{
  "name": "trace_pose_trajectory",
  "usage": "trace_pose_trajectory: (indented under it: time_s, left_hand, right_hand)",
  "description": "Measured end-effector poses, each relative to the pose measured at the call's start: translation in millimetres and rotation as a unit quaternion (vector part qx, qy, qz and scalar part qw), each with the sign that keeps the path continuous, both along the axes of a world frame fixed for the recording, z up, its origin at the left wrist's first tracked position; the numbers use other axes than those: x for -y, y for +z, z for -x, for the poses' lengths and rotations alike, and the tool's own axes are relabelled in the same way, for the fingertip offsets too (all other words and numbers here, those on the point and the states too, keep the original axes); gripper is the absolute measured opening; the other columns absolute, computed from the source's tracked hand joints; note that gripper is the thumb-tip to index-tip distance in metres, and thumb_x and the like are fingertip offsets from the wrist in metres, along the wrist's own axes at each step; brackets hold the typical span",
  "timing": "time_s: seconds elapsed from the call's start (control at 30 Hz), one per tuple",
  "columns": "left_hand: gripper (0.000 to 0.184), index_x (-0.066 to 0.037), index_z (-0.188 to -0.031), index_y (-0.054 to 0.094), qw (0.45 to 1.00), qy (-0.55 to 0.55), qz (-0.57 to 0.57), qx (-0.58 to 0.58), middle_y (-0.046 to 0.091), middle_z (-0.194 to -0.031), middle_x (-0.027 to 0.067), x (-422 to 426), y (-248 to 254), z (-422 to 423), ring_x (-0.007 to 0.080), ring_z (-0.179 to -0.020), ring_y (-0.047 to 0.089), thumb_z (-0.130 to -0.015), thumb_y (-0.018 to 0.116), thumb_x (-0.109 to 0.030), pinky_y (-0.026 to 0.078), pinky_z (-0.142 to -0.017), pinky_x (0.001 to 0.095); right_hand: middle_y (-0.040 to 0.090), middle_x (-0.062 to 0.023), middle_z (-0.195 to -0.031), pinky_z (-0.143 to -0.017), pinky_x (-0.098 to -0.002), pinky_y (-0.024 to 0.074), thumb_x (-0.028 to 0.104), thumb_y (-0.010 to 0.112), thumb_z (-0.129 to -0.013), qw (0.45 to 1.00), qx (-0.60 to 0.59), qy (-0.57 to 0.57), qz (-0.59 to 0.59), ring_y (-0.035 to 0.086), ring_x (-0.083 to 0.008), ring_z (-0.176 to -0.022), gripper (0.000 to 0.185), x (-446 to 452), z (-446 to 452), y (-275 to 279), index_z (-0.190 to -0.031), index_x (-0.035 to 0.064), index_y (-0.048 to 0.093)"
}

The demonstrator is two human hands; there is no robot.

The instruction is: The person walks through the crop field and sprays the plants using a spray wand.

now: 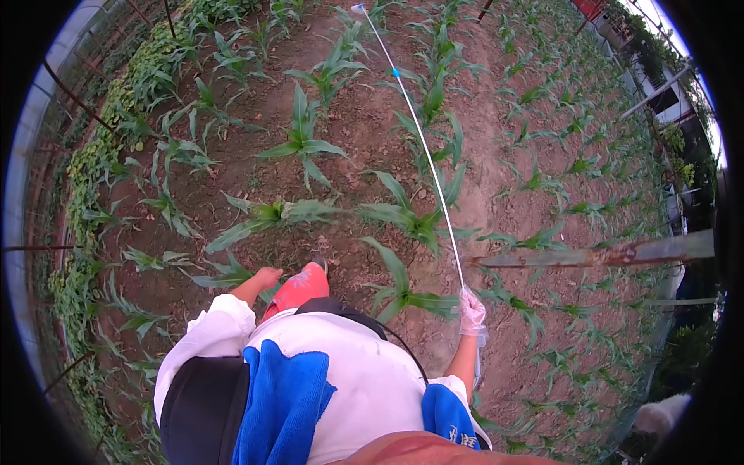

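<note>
In a clear plastic glove, my right hand point(472, 311) is closed around the near end of a long white spray wand point(422, 139). The wand slants forward over the corn, with a blue joint partway along and a blue-and-white nozzle point(359, 8) at its far tip. My left hand point(268, 278) is bare and hangs in front of me at the left, above a corn plant point(232, 273). Its fingers look curled in, with nothing visible in them. My red trouser leg point(301, 287) shows just beside it.
Rows of young corn point(301, 141) stand in reddish soil on both sides. A rusty metal pole point(597, 256) juts in from the right. Green vines point(85, 186) line the left edge by plastic sheeting. A blue towel point(283, 399) and a thin black hose point(407, 347) lie against my body.
</note>
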State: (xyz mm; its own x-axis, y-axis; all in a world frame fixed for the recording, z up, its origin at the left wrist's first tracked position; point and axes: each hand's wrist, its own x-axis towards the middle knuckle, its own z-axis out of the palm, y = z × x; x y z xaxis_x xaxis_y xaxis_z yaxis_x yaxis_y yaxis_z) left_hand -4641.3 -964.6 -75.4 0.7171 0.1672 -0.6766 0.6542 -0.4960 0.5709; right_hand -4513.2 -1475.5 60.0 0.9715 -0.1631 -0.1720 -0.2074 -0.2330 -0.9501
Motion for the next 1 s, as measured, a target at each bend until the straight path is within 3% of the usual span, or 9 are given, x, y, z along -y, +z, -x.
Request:
trace_pose_trajectory:
  time_s: [0.07,0.13,0.37,0.67,0.83,0.87,0.9,0.97,1.0]
  left_hand:
    - [0.038,-0.002,-0.057,0.048,0.995,-0.085,-0.047,0.029,0.047,-0.051,0.0079,-11.4,1.0,36.3,0.0165,-0.044,0.044,-0.07,0.036,-0.036,0.035,-0.042,0.0265]
    - [0.034,-0.003,-0.065,0.048,0.976,0.116,0.014,-0.184,0.045,-0.051,0.0063,-15.7,12.8,65.5,0.0139,-0.038,0.038,-0.069,0.039,-0.035,0.031,-0.034,0.0258]
    - [0.041,0.001,-0.057,0.048,0.997,0.049,-0.01,-0.057,0.046,-0.046,0.0097,-6.0,-5.3,80.5,0.0206,-0.039,0.043,-0.069,0.036,-0.037,0.036,-0.043,0.0306]
    - [0.039,-0.001,-0.069,0.051,0.994,0.071,0.072,-0.034,0.051,-0.062,0.0133,30.2,-72.4,145.7,0.0238,-0.057,0.049,-0.07,0.035,-0.036,0.038,-0.055,0.0321]
    - [0.041,-0.001,-0.075,0.051,0.959,-0.244,-0.138,0.043,0.048,-0.077,0.0194,4.4,-97.2,209.1,0.0324,-0.075,0.045,-0.071,0.028,-0.035,0.033,-0.069,0.0373]
    - [0.041,-0.001,-0.075,0.051,0.99,-0.112,-0.043,-0.073,0.048,-0.076,0.0197,11.0,-37.0,209.7,0.032,-0.074,0.045,-0.072,0.026,-0.034,0.034,-0.068,0.037]
    - [0.041,-0.001,-0.075,0.051,0.99,-0.114,-0.043,-0.071,0.048,-0.076,0.0197,8.3,-44.9,222.9,0.032,-0.074,0.045,-0.072,0.026,-0.034,0.034,-0.068,0.037]
    - [0.039,-0.001,-0.074,0.05,0.937,-0.299,-0.167,0.075,0.048,-0.075,0.02,-6.4,-73.8,247.8,0.033,-0.073,0.045,-0.072,0.026,-0.032,0.034,-0.067,0.0378]
    - [0.039,-0.001,-0.074,0.05,0.936,-0.3,-0.167,0.077,0.048,-0.075,0.02,-3.8,-83.6,255.5,0.033,-0.073,0.045,-0.072,0.026,-0.032,0.034,-0.067,0.0378]
  right_hand:
    - [0.052,-0.0049,-0.076,-0.061,-0.0176,0.0365,0.008,0.052,-0.064,1.0,-0.016,0.002,0.015,0.047,-0.0073,-0.067,0.021,10.2,19.4,-1.2,-0.082,-0.0028,0.051]
    - [0.052,-0.0041,-0.073,-0.061,-0.0173,0.0365,0.008,0.052,-0.064,0.999,0.023,-0.016,0.036,0.047,-0.0069,-0.065,0.019,20.0,54.0,-5.1,-0.081,-0.0026,0.051]
    - [0.052,-0.003,-0.072,-0.06,-0.0168,0.0364,0.007,0.052,-0.064,0.997,-0.027,-0.036,0.062,0.047,-0.0069,-0.064,0.018,26.0,131.3,8.1,-0.079,-0.003,0.051]
    - [0.052,-0.0005,-0.068,-0.055,-0.0156,0.0358,0.01,0.053,-0.064,0.993,-0.024,-0.04,0.105,0.046,-0.0049,-0.059,0.018,28.0,236.8,20.6,-0.078,-0.0021,0.052]
    - [0.051,0.0005,-0.066,-0.053,-0.0149,0.0347,0.012,0.056,-0.063,0.993,-0.036,-0.063,0.09,0.044,-0.0039,-0.058,0.021,31.6,287.8,40.6,-0.078,-0.002,0.053]
    - [0.051,0.0005,-0.066,-0.053,-0.0149,0.0347,0.012,0.056,-0.063,0.993,-0.034,-0.065,0.09,0.044,-0.0039,-0.058,0.021,35.2,299.7,43.1,-0.078,-0.002,0.053]
    - [0.051,-0.0001,-0.066,-0.054,-0.0152,0.035,0.012,0.056,-0.063,0.993,-0.031,-0.063,0.097,0.044,-0.0043,-0.058,0.02,40.0,314.5,47.0,-0.077,-0.0022,0.053]
    - [0.051,-0.0007,-0.067,-0.055,-0.0155,0.0353,0.012,0.056,-0.063,0.992,-0.024,-0.064,0.105,0.045,-0.0047,-0.059,0.02,54.5,342.5,45.7,-0.077,-0.0024,0.053]
    - [0.052,-0.0013,-0.067,-0.056,-0.0158,0.0355,0.012,0.056,-0.063,0.993,-0.009,-0.064,0.104,0.045,-0.005,-0.059,0.02,65.6,359.7,40.4,-0.076,-0.0024,0.053]
